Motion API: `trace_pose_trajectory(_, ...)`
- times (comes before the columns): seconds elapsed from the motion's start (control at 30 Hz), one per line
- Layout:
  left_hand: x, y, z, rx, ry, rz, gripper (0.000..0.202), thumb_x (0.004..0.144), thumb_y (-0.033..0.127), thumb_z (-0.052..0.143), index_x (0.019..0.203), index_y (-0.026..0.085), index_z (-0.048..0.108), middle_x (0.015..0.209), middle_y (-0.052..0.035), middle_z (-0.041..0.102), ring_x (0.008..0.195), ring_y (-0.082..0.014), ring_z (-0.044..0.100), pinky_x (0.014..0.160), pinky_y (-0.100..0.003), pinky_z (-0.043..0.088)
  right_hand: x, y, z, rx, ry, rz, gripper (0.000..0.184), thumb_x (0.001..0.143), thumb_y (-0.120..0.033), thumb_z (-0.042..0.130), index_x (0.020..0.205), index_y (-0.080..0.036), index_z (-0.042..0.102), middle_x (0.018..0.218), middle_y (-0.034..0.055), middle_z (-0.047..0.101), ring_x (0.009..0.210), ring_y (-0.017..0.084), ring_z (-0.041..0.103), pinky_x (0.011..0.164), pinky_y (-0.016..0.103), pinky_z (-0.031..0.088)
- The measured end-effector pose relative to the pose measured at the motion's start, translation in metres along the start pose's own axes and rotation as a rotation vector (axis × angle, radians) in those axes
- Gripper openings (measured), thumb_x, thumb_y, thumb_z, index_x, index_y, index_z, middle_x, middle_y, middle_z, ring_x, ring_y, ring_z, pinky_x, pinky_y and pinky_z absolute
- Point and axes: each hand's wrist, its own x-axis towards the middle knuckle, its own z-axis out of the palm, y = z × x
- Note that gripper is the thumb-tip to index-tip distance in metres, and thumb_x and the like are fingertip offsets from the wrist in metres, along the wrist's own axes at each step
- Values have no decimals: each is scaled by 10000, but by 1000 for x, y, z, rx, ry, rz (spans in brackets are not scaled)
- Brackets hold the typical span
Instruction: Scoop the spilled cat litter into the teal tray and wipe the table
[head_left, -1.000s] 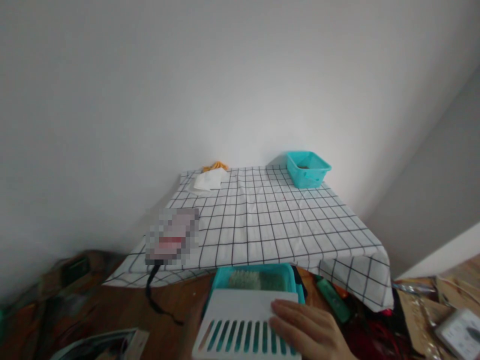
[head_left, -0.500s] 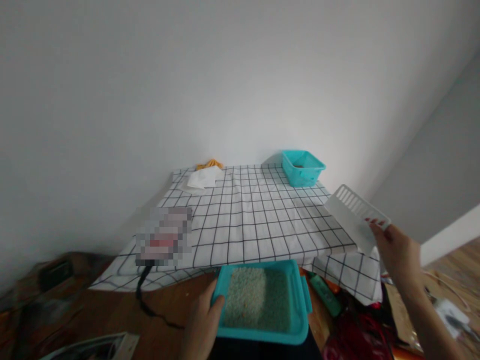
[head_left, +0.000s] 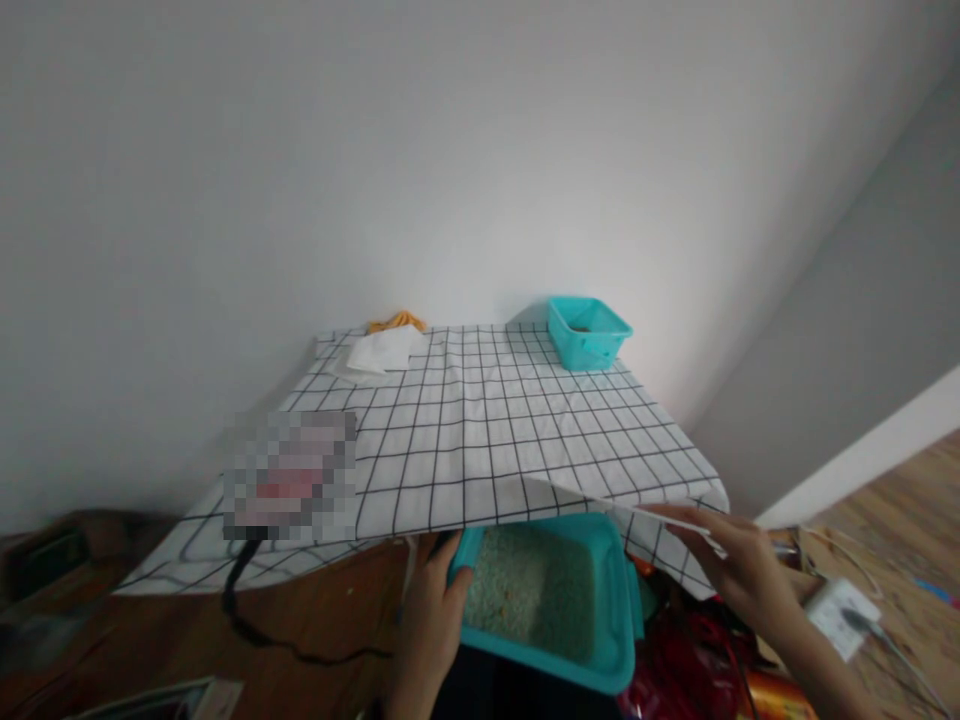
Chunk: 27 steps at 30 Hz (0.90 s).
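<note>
My left hand [head_left: 435, 605] is closed on the left rim of a teal plastic box [head_left: 551, 655]. This box sits low at the table's front edge, slightly tilted, and pale granules [head_left: 532, 590] fill much of it. Over the box's far right side, my right hand [head_left: 731, 560] pinches a white slotted plastic tray [head_left: 637, 511], which now shows nearly edge-on. The tray lies about level with the tabletop edge, its left end over the checked cloth [head_left: 487, 440]. Its slots are hidden from this angle.
A second teal box [head_left: 589, 345] stands at the back right of the table. White tissue [head_left: 382, 350] and an orange cloth [head_left: 397, 320] lie back left. A blurred-out device [head_left: 292, 475] with a black cable is front left. A power strip [head_left: 840, 615] is on the floor at right.
My right hand has brought the white tray left and down, turning it from upright to nearly flat. The left hand still grips the box, now more tilted and partly under the cloth's edge.
</note>
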Motion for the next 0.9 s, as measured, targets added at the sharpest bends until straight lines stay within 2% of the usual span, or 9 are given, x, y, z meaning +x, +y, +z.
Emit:
trace_pose_trajectory(0.1, 3, 1, -1, 5, -37, -23, 637, 737, 272, 437, 1296, 54, 652, 1284, -182, 713, 1193, -343, 655, 1073, -501, 457, -10, -2, -7, 106, -126, -23, 341, 1021, -289, 439, 1190, -249, 732, 1106, 82, 780, 1015, 220, 744, 851, 276, 578)
trace_pose_trajectory(0.17, 4, 1, -2, 14, -41, -23, 641, 732, 263, 445, 1301, 47, 647, 1294, -183, 707, 1202, -337, 653, 1076, -485, 458, -13, 2, -12, 124, -120, 3, 329, 1012, -320, 464, 1149, -238, 751, 1074, 90, 786, 1005, 236, 744, 864, 290, 576)
trace_pose_trajectory(0.27, 2, -1, -4, 48, -31, 1, 648, 746, 255, 444, 1346, 83, 621, 1342, -155, 684, 1240, -318, 635, 1102, -477, 442, -12, 25, -20, 61, 123, 133, 287, 969, -384, 549, 1019, -217, 778, 965, 84, 798, 863, 244, 758, 760, 278, 583)
trace_pose_trajectory(0.37, -4, -6, -11, 98, -30, 0, 628, 772, 254, 422, 1350, 117, 626, 1282, -134, 724, 1198, -313, 663, 1094, -493, 452, 4, 62, -28, -96, 397, 303, 378, 928, -491, 572, 981, -173, 770, 858, 98, 790, 730, 252, 737, 611, 279, 549)
trace_pose_trajectory(0.5, -12, -13, -22, 67, -12, 5, 604, 784, 242, 412, 1328, 116, 642, 1251, -124, 740, 1179, -303, 676, 1085, -489, 467, 50, 95, -20, -389, 458, 401, 584, 938, -597, 461, 997, -104, 768, 636, 106, 713, 585, 249, 678, 497, 277, 426)
trace_pose_trajectory(0.6, -15, -19, -31, 25, 27, 7, 589, 786, 221, 414, 1321, 161, 652, 1242, -87, 750, 1167, -283, 685, 1073, -477, 485, 88, 81, 10, -400, 382, 281, 617, 965, -593, 407, 913, -100, 774, 543, 90, 663, 494, 227, 641, 461, 267, 374)
trace_pose_trajectory(0.7, -18, -26, -39, 42, 88, -2, 575, 779, 195, 427, 1300, 155, 666, 1268, -87, 738, 1196, -271, 673, 1078, -450, 493, 108, 39, 53, -293, 294, 85, 498, 992, -488, 428, 1005, -132, 776, 700, 105, 757, 513, 218, 682, 482, 266, 448)
trace_pose_trajectory(0.8, -29, -33, -42, 97, 110, -13, 572, 797, 180, 435, 1329, 169, 643, 1300, -86, 720, 1222, -265, 660, 1083, -453, 497, 100, -6, 86, -97, 86, -231, 365, 1002, -267, 425, 1210, -191, 715, 1027, 104, 793, 812, 217, 772, 699, 275, 583)
trace_pose_trajectory(0.9, -39, -35, -39, 138, 108, -18, 578, 825, 172, 408, 1366, 192, 612, 1326, -81, 704, 1227, -260, 658, 1074, -466, 508, 70, -29, 95, 24, -76, -512, 430, 1002, -196, 379, 1357, -235, 618, 1279, 87, 713, 1158, 224, 690, 933, 329, 576)
